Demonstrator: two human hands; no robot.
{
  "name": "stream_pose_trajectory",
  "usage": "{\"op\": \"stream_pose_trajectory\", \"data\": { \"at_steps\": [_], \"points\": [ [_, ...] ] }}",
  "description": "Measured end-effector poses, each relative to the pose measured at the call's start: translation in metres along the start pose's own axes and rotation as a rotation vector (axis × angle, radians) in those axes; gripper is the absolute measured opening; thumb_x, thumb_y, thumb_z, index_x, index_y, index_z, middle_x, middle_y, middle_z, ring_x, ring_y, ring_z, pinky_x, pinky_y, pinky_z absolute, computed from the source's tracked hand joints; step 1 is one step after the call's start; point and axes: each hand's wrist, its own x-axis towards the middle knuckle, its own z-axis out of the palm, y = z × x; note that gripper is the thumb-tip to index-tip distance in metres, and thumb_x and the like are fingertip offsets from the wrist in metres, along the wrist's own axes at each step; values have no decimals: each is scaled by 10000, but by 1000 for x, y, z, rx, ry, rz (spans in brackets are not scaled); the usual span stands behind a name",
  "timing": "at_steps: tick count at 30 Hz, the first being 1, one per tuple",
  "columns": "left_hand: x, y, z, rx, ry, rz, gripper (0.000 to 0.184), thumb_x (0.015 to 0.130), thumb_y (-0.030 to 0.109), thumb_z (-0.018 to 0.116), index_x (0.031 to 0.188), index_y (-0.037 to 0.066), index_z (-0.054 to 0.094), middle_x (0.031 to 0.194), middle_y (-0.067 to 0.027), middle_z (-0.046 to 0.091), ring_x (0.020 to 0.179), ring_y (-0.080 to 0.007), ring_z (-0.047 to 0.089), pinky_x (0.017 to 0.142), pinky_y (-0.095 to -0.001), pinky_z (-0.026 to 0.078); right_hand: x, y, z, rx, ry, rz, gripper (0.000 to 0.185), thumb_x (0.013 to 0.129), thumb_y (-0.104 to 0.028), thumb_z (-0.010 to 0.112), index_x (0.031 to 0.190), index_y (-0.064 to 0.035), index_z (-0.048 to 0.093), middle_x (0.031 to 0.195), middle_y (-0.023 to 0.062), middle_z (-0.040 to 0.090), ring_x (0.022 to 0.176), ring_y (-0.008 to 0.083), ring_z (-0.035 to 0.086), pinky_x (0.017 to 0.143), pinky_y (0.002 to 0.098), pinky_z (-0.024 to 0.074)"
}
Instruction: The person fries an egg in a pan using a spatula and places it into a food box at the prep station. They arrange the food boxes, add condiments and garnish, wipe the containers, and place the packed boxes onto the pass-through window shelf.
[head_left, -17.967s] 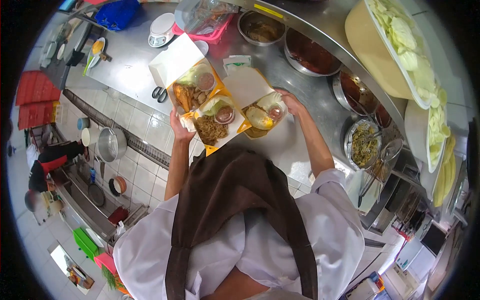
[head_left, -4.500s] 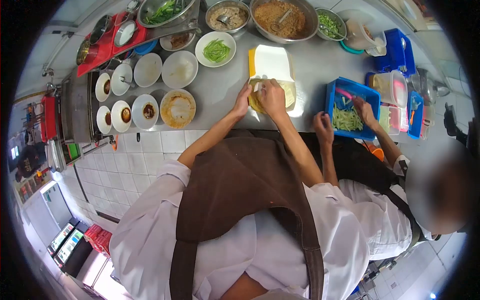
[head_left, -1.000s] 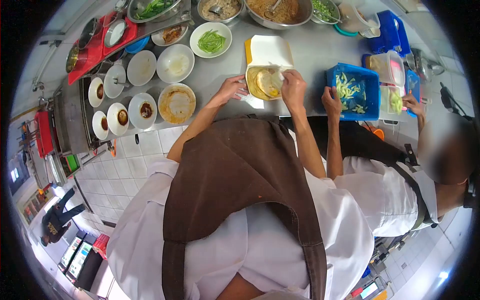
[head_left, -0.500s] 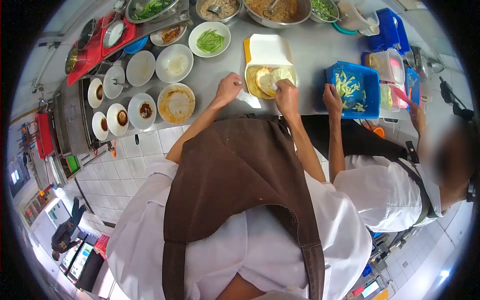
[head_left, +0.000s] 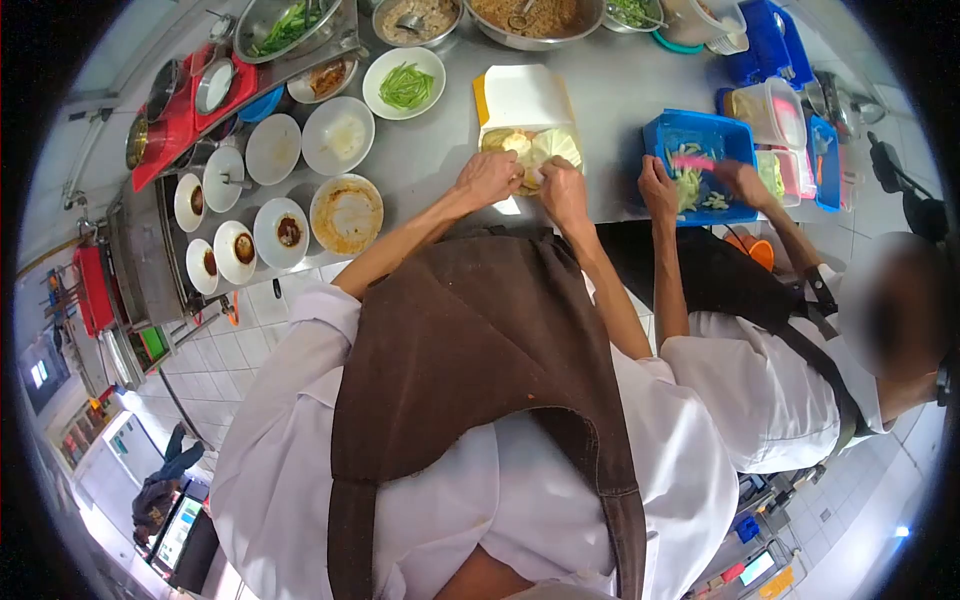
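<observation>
A takeaway box (head_left: pixel 525 95) with white inside and yellow outside lies open on the steel counter, lid up at the back. Its front part holds pale food, partly covered by a thin whitish wrapper or leaf (head_left: pixel 556 146). My left hand (head_left: pixel 490 178) is at the box's front left edge, fingers pinched together; what they hold is too small to make out. Close beside it, my right hand (head_left: pixel 563 190) pinches the front edge of the whitish piece. The food just behind my fingers is partly hidden.
Several white bowls (head_left: pixel 338 135) stand left, beside a plate of green beans (head_left: pixel 405 85). Steel bowls (head_left: pixel 540 22) line the back. To the right, a co-worker's hands (head_left: pixel 740 185) are at a blue bin (head_left: pixel 705 130) of cut vegetables. Another person is at the far lower left.
My left hand has moved right to the box's front edge, near my right hand. The co-worker's far hand, with a pink tool, has come back over the blue bin.
</observation>
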Motion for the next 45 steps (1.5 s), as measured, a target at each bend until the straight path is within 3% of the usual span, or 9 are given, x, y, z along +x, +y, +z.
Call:
{"op": "stream_pose_trajectory", "data": {
  "at_steps": [4,9,15,18,21,25,30,37,45],
  "points": [
    [-5,-3,-3,-2,48,73,131,735,205,639,776,80,642,743,-81,562,714,-282,593,618,-404,484,-1,13,-4,-66,105,79,124,598,47,562,699,16,628,775,174,599,738,354,602,672,408,500],
    [-24,-9,-23,-299,497,-177,71,756,113,613,789,58,582,703,-67,581,592,-225,576,548,-331,465,7,-8,-4,1,128,22,132,577,56,557,684,18,624,789,181,597,729,356,597,680,408,497],
    [-61,-41,-22,-436,457,-402,85,761,40,572,838,29,539,575,-54,513,499,-130,489,506,-274,418,10,-6,31,-55,-143,-68,171,625,48,540,740,0,658,808,183,608,758,360,600,694,410,493],
    [-75,-48,-15,-480,447,-401,96,761,31,563,852,21,538,576,-41,517,502,-101,482,500,-265,412,14,-4,11,-73,-32,-6,108,585,18,573,681,21,622,780,186,592,739,369,594,679,428,489],
    [-84,-51,-9,-503,435,-441,120,733,36,576,853,37,558,588,-90,555,507,-190,549,512,-308,440,22,-15,-15,38,11,78,140,597,24,573,717,16,643,777,183,601,745,364,598,680,434,486],
    [-82,-64,16,-609,432,-362,147,748,54,562,891,39,593,645,-78,603,526,-162,558,506,-288,438,36,-31,3,177,1,-122,122,636,0,580,734,16,650,763,172,606,726,354,595,664,417,489],
    [-68,-57,15,-1009,-102,-539,172,790,100,544,933,47,625,774,-28,658,575,-126,579,483,-249,429,33,-27,52,29,-251,-380,77,609,-46,606,661,0,573,757,165,564,715,342,593,638,414,486],
    [-59,-47,10,-1134,-240,-506,152,816,156,524,829,42,625,922,-48,660,730,-135,623,535,-263,460,32,-23,41,-38,-326,-330,118,626,-18,583,730,19,624,796,170,602,755,345,602,672,401,492],
    [-63,-41,9,-1498,-433,-522,197,847,212,490,784,65,605,1215,-62,550,1142,-205,497,843,-433,445,29,-22,-3,216,-59,-182,173,605,23,598,770,12,650,804,174,628,759,336,615,686,394,492]
  ]
}}
